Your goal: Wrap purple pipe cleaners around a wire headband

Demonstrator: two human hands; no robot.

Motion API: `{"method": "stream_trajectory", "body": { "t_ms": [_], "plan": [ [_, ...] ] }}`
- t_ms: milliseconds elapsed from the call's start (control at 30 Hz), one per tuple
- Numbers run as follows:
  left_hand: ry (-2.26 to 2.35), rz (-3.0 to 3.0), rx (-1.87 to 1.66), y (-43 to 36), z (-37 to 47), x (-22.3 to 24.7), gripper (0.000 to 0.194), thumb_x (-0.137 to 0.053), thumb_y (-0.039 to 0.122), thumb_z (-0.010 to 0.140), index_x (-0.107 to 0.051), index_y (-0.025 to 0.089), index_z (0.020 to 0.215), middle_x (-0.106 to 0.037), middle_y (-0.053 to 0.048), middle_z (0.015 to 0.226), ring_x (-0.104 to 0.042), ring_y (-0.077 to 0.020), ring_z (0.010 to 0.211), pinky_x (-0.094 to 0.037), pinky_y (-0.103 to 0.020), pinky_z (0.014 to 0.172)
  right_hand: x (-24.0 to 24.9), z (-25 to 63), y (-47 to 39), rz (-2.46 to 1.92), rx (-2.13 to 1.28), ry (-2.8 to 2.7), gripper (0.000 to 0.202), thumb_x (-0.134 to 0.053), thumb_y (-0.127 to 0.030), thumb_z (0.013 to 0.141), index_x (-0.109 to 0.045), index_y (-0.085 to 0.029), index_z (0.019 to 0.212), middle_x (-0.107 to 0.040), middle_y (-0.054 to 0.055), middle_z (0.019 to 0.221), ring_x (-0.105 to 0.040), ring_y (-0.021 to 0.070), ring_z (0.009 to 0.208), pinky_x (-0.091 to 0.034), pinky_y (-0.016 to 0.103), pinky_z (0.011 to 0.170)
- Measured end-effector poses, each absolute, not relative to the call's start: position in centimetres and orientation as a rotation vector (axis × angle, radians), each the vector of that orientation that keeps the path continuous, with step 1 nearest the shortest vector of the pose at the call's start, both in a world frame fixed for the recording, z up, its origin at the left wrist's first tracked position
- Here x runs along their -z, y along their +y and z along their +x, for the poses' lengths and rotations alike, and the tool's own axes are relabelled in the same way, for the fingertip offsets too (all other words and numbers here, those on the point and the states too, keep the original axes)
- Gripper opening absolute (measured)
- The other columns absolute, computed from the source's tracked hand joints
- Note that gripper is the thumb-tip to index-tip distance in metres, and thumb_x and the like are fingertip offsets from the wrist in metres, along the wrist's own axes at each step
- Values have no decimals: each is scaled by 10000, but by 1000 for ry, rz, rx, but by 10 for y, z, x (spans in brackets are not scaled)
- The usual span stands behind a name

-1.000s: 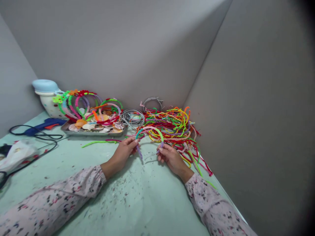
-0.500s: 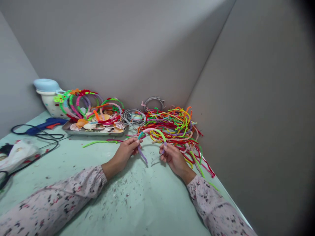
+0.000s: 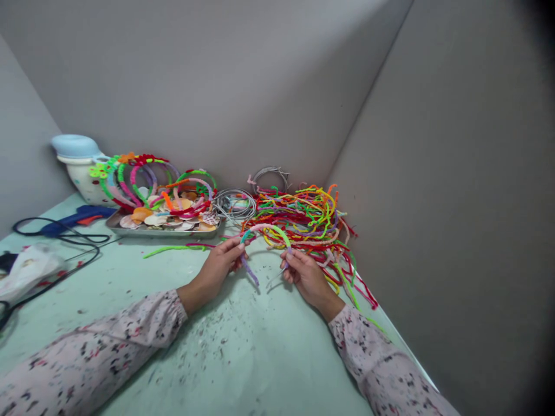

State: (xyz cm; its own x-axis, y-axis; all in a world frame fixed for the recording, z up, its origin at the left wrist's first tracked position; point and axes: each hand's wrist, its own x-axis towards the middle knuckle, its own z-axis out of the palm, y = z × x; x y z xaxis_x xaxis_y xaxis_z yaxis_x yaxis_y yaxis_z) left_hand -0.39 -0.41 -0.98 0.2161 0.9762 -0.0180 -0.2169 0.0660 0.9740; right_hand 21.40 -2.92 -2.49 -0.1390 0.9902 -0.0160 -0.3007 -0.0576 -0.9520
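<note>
Over the middle of the pale green, speckled counter (image 3: 243, 358), a fuzzy arched band wound in teal, pink, light green and purple (image 3: 264, 227) is held up between two bare hands, curving upward from one to the other. The left hand (image 3: 217, 268) pinches it between thumb and fingers near the teal stretch, and a purple end slants down below the grip. The right hand (image 3: 306, 278) grips the other side at a purple stretch just under the light green, and a thin bare wire end (image 3: 276, 279) sticks out beneath its fingertips toward the left. Both wrists come out of pale pink, dark-and-red patterned sleeves (image 3: 117, 341). Just beyond the band, a tangled heap of red, yellow, orange, green and pink fuzzy stems (image 3: 299, 216) spreads toward the right edge of the counter. Near its left side lies a coil of grey wire (image 3: 237, 216), and another grey wire ring (image 3: 269, 169) stands by the wall. Farther left, a shallow metal tray (image 3: 165, 233) holds seashells (image 3: 155, 221) and several colourful fuzzy loops (image 3: 150, 159). Beside it are a white spotted container with a light blue lid (image 3: 82, 176), a blue tool with an orange-red part (image 3: 65, 224) and a looped black cord (image 3: 32, 219).
</note>
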Motion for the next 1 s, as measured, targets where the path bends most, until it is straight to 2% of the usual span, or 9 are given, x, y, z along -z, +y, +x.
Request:
{"method": "stream_trajectory", "body": {
  "t_ms": [267,400,533,667,733,800,867,900,1000],
  "plan": [
    [979,1182,-1161,-2,-5,3,317,-656,455,759,-617,159,865,-572,8,686,-458,-84,524,-337,-192,477,22,214,-29,-928,-1498,-1080,261,-695,-390,772,-649,-169,902,-609,-13,711,-550,67,501,-393,161,406],
    [1077,1300,-1171,12,-8,-3,298,-671,430,737,-649,165,872,-598,-1,681,-435,-90,513,-322,-208,478,18,215,-25,-915,-1532,-1079,293,-693,-416,773,-660,-163,916,-628,-1,713,-569,71,505,-418,158,416],
    [1091,1333,-1145,27,-6,-2,253,-658,391,740,-652,163,850,-593,-3,654,-409,-87,482,-308,-214,469,18,215,-17,-903,-1537,-1003,359,-630,-496,801,-676,-157,912,-644,23,707,-594,97,513,-443,181,414],
    [1084,1334,-1135,34,-4,6,260,-657,412,741,-656,165,824,-588,1,649,-415,-91,481,-308,-216,466,21,217,-12,-976,-1512,-1044,342,-603,-485,815,-665,-163,911,-658,34,728,-596,103,517,-436,189,421],
    [1084,1337,-1120,35,-6,10,288,-656,434,742,-663,170,856,-592,3,654,-414,-93,480,-304,-214,464,20,218,-12,-1094,-1461,-1158,363,-552,-504,844,-656,-161,901,-645,23,666,-572,102,481,-407,190,411],
    [1089,1352,-1103,35,-8,14,307,-646,442,750,-665,174,898,-596,3,664,-413,-96,482,-299,-215,462,13,222,-10,-1248,-1341,-1357,399,-476,-517,883,-655,-161,864,-596,-2,548,-526,105,431,-373,198,404],
    [1092,1374,-1093,36,-10,16,312,-629,441,767,-663,173,924,-601,-3,675,-420,-101,497,-306,-218,473,-1,230,-6,-1340,-1070,-1635,355,-478,-457,895,-655,-180,761,-578,-11,532,-519,117,465,-393,222,459],
    [1098,1387,-1089,36,-10,16,308,-619,437,777,-663,170,923,-601,-6,677,-421,-102,506,-309,-219,482,-9,236,-3,-1369,-853,-1753,291,-514,-407,883,-664,-195,752,-620,3,609,-552,133,555,-416,238,526],
    [1124,1423,-1071,37,-11,18,286,-599,423,796,-659,165,903,-593,-7,672,-415,-104,524,-308,-222,501,-30,257,11,-1558,-251,-1870,164,-543,-291,855,-687,-231,904,-688,32,827,-598,179,740,-426,289,670]
  ]
}}
